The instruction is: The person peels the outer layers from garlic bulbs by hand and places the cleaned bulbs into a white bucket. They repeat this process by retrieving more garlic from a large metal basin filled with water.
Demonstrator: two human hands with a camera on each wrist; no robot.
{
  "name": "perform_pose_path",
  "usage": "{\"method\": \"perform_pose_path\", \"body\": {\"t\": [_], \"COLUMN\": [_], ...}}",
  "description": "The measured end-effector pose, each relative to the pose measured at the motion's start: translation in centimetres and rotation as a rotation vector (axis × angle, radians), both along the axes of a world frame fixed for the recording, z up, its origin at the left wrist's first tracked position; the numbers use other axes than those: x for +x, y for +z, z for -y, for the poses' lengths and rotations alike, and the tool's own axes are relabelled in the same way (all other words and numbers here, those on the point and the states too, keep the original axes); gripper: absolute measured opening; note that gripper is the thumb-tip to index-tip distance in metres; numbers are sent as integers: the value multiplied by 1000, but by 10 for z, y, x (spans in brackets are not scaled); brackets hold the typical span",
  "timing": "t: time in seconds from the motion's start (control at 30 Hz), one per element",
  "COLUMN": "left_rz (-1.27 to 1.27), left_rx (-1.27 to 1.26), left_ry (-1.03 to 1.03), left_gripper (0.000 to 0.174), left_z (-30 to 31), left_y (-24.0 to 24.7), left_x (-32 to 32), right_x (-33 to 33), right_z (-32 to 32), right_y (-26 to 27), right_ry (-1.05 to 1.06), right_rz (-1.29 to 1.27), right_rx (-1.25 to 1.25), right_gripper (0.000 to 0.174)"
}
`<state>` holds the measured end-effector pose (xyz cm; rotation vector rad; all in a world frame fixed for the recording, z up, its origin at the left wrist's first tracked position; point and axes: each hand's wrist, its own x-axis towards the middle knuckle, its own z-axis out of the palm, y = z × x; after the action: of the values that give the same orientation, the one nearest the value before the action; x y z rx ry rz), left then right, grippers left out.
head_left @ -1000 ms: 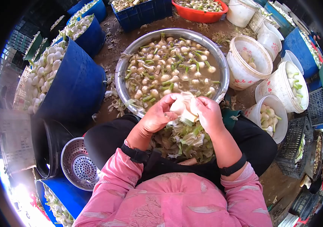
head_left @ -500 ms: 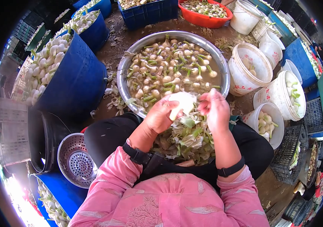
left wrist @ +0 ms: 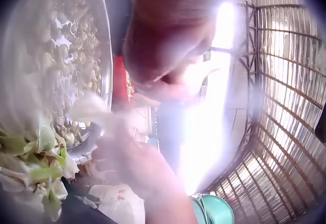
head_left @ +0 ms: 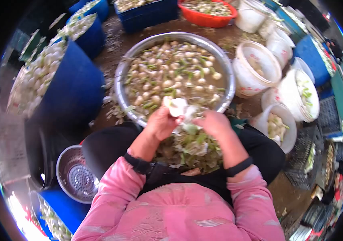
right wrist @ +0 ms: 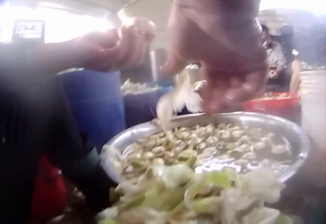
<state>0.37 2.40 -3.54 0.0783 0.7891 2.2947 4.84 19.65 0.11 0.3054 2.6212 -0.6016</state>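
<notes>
In the head view the left hand (head_left: 160, 123) grips a peeled white bulb (head_left: 177, 107) at the near rim of a metal basin (head_left: 119, 82). Right beside it, the right hand (head_left: 215, 125) pinches pale, blurred skin (head_left: 191, 113). The right wrist view shows that skin (right wrist: 175, 101) hanging beneath the right hand (right wrist: 219, 45), and the bulb (right wrist: 141, 28) in the left hand (right wrist: 114, 48) to the left. Below both hands lies a heap of peelings (head_left: 197, 148). Bulbs with green stems (head_left: 167, 83) fill the basin's cloudy water.
A blue tub (head_left: 73, 80) of white bulbs stands at the left, with a steel colander (head_left: 61, 168) nearer. White buckets (head_left: 255, 86) line the right side beside a dark crate (head_left: 300, 160). Behind the basin are a red tub (head_left: 207, 20) and a blue crate (head_left: 147, 20).
The right hand has come down from its raised place beside the bulb and now holds loose skin. The left hand has kept the bulb, which is turned differently. The head view has shifted slightly.
</notes>
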Motion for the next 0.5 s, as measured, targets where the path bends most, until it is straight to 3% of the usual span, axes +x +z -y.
{"method": "perform_pose_path", "body": {"t": [0.03,0.07,0.1,0.17,0.27,0.37,0.43,0.5], "left_rz": [67,83,126,116,-32,-113,-48,-35], "left_rx": [-228,-298,-319,-366,-426,-639,-671,-664], "left_ry": [75,116,126,201,-70,-108,-40,-34], "left_gripper": [37,36,35,32,27,25,25,24], "left_z": [-1,1,0,-18,-12,-9,-9,-6], "left_y": [-13,-23,-16,13,0,1,-5,-7], "left_x": [-4,-6,-4,14,10,15,13,11], "right_x": [6,7,3,6,-6,-10,-10,-2], "right_z": [0,14,24,42,36,16,-24,-71], "right_y": [-30,-21,-23,-1,-28,-45,-29,-30], "right_ry": [-61,-147,-119,-9,-380,-907,-1326,-1376], "right_rz": [-319,-606,-830,-917,-743,-564,-719,-923], "right_rx": [-68,-362,-655,-427,-590,-1436,-1639,-1656], "right_gripper": [47,50,42,29,27,30,28,30]}}
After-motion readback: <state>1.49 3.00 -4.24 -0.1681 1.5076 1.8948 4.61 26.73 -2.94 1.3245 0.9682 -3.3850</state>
